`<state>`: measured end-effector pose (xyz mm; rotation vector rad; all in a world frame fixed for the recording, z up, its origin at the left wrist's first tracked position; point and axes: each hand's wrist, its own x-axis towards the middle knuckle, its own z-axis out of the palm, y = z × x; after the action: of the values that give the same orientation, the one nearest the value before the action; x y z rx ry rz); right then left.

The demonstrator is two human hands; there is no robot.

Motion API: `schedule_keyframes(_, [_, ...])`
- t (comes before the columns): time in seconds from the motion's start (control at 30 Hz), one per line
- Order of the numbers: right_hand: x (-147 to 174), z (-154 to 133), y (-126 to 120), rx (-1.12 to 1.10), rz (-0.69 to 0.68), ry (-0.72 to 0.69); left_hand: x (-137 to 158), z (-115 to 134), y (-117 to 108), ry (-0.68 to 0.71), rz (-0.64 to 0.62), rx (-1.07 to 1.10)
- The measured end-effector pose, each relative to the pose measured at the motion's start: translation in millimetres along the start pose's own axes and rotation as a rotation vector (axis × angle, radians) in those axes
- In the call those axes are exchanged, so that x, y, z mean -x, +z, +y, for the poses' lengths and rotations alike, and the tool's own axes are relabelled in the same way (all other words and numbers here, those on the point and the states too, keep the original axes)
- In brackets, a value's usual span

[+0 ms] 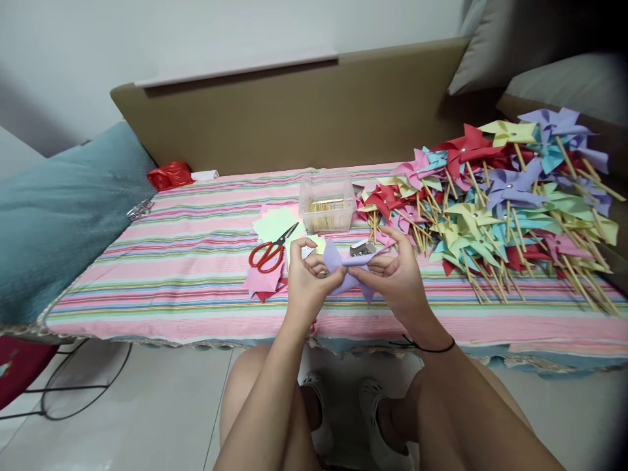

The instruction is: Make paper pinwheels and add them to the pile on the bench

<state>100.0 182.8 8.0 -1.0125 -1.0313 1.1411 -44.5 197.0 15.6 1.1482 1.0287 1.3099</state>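
Between my two hands is a purple paper pinwheel (360,260), its blades partly folded in toward the middle. My left hand (314,275) pinches its left side, thumb near the centre. With thumb and fingers, my right hand (400,271) grips the right side; the two thumbs almost meet. Just behind the paper sits a small open box of metal pins (362,249), partly covered by the pinwheel. To the left, red-handled scissors (267,255) lie on stacked coloured paper sheets (275,226). A clear plastic tub (328,203) of thin wooden sticks stands beyond my hands.
Many finished pinwheels (510,186) on sticks are heaped at the right of the striped cloth (171,268). A red plastic bag (171,175) and a bunch of metal keys or clips (140,209) lie far left. A brown backrest (294,118) rises behind.
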Motion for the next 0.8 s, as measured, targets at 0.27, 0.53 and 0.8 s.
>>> schedule_keyframes(0.27, [-0.5,-1.2,0.1,-0.046,0.013,0.006,1.9,0.7,3.8,-0.013,0.012,0.011])
schedule_keyframes(0.53, [-3.0,3.3,-1.3,-0.054,-0.023,0.055,-1.1,-3.0,3.2,-0.035,0.029,0.053])
schedule_keyframes(0.8, [-7.8,9.4,-8.5,-0.046,-0.014,0.147,0.9,1.6,1.4,-0.111,-0.047,0.118])
